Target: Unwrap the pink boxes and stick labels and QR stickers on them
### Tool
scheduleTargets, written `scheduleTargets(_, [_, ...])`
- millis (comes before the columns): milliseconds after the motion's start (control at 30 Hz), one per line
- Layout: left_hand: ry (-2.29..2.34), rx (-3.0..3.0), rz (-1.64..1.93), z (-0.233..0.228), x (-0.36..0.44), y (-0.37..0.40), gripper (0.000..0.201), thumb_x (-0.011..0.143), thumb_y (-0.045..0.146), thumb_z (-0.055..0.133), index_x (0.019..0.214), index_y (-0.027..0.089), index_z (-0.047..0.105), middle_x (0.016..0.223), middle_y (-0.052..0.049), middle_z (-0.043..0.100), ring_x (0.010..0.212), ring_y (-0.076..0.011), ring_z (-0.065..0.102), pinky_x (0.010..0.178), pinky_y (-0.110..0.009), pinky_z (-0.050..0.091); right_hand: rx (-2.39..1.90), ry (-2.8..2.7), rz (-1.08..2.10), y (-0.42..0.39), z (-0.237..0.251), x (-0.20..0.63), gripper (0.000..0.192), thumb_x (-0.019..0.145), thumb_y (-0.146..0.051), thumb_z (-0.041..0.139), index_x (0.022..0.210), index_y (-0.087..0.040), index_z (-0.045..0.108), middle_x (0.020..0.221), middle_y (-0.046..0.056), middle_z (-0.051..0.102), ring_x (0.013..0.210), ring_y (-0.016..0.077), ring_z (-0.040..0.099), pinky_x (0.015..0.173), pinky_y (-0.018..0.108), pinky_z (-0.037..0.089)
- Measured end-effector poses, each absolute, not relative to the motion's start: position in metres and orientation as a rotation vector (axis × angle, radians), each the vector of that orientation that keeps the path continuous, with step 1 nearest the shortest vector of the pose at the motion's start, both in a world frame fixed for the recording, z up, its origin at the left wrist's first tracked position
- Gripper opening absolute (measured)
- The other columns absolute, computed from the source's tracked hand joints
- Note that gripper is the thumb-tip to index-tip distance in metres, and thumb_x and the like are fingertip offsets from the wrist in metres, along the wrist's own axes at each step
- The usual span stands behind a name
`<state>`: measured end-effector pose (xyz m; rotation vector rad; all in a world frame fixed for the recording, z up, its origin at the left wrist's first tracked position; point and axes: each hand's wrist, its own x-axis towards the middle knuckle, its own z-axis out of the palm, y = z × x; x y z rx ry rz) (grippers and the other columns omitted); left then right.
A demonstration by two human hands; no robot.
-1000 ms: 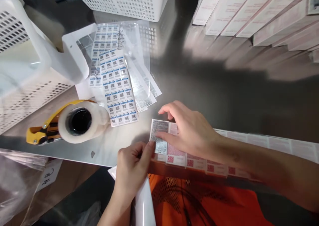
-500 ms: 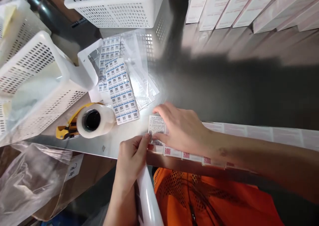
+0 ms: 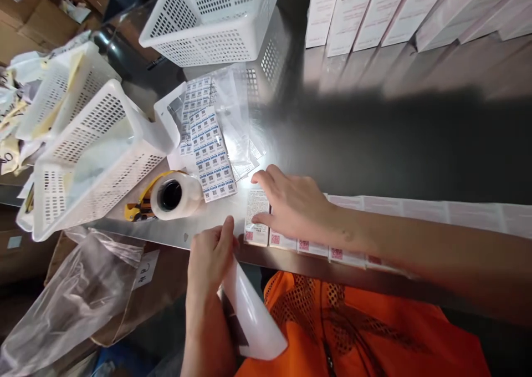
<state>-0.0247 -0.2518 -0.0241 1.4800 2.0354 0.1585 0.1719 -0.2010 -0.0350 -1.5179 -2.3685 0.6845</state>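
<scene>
A row of small white boxes (image 3: 316, 248) with pink codes lies along the near edge of the steel table (image 3: 374, 144). My right hand (image 3: 291, 205) presses flat on the leftmost box (image 3: 255, 216), fingers spread over its printed label. My left hand (image 3: 210, 258) sits just left of that box at the table edge and pinches a white glossy backing sheet (image 3: 253, 316) that hangs down toward my lap.
A clear tape roll on a yellow dispenser (image 3: 172, 195) lies left of the hands. Sticker sheets with blue codes (image 3: 211, 155) rest beside it. White perforated baskets (image 3: 95, 149) (image 3: 211, 16) stand at left and back. Tall white cartons (image 3: 374, 11) line the far right. A plastic bag (image 3: 70, 299) hangs below.
My left hand has let go of the label on the leftmost box and drawn back toward me with the backing sheet. My right hand stays pressed on the box. The view shifted right.
</scene>
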Motion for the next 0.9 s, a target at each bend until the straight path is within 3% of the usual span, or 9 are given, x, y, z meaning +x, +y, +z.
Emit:
scheduleTargets(133, [1.892,1.313,0.242,-0.03,-0.035,-0.268,0.059,0.092,0.062,0.042,0.065,0.018,0.072,0.045,-0.002,0.057,0.046,-0.0167,0.054,0.051,-0.027,0.036,-1.484,-2.387,0.625,-0.205,-0.034,0.171,0.055,0.078,-0.048,0.073,0.117,-0.014,0.053,0.11,0.011,0.059,0.069,0.0188,0.054,0.047,0.029,0.021])
scheduleTargets(267, [1.878,1.306,0.337,-0.033,-0.028,-0.278,0.058,0.094,0.061,0.042,0.079,0.017,0.076,0.046,0.0,0.056,0.048,-0.0158,0.055,0.055,-0.026,0.039,-1.445,-2.421,0.529,-0.211,-0.034,0.169,0.061,0.074,-0.052,0.074,0.117,-0.014,0.054,0.11,0.012,0.057,0.071,0.0209,0.055,0.047,0.03,0.02])
scheduleTargets(400, [1.949,1.35,0.417,-0.022,-0.025,-0.28,0.054,0.096,0.057,0.043,0.076,0.018,0.075,0.048,0.001,0.057,0.051,-0.0152,0.057,0.057,-0.025,0.04,-1.45,-2.34,0.605,-0.205,-0.027,0.176,0.059,0.084,-0.056,0.066,0.121,-0.013,0.051,0.115,0.013,0.056,0.072,0.0196,0.056,0.05,0.03,0.028])
scheduleTargets(533, [2.232,1.338,0.69,-0.006,-0.024,-0.28,0.059,0.097,0.059,0.038,0.064,0.019,0.066,0.047,0.0,0.057,0.05,-0.0157,0.057,0.058,-0.027,0.041,-1.351,-2.125,0.826,-0.201,-0.001,0.183,0.049,0.095,-0.053,0.052,0.126,-0.014,0.048,0.121,0.013,0.058,0.082,0.0194,0.06,0.064,0.033,0.042])
scheduleTargets(700, [2.376,1.364,1.067,0.002,-0.012,-0.272,0.064,0.099,0.056,0.036,0.049,0.02,0.054,0.043,-0.001,0.054,0.046,-0.0142,0.053,0.054,-0.027,0.039,-1.105,-2.218,1.293,-0.234,0.019,0.174,0.078,0.07,-0.063,0.077,0.129,-0.019,0.051,0.111,0.01,0.066,0.088,0.0233,0.064,0.065,0.031,0.045])
scheduleTargets(800, [2.165,1.286,1.315,-0.002,-0.014,-0.269,0.065,0.098,0.06,0.036,0.052,0.019,0.057,0.05,-0.002,0.059,0.052,-0.0138,0.055,0.057,-0.026,0.041,-1.058,-2.21,1.425,-0.252,0.015,0.174,0.049,0.078,-0.033,0.078,0.12,-0.021,0.057,0.089,0.001,0.07,0.075,0.0169,0.064,0.06,0.027,0.042])
scheduleTargets(900, [1.614,1.21,1.251,-0.006,-0.027,-0.27,0.041,0.086,0.058,0.062,0.089,0.019,0.072,0.079,-0.004,0.072,0.071,-0.0163,0.064,0.065,-0.025,0.047,-1.17,-2.038,1.384,-0.254,0.011,0.189,0.023,0.088,-0.018,0.065,0.109,-0.024,0.06,0.074,-0.005,0.068,0.065,0.0125,0.063,0.058,0.025,0.041])
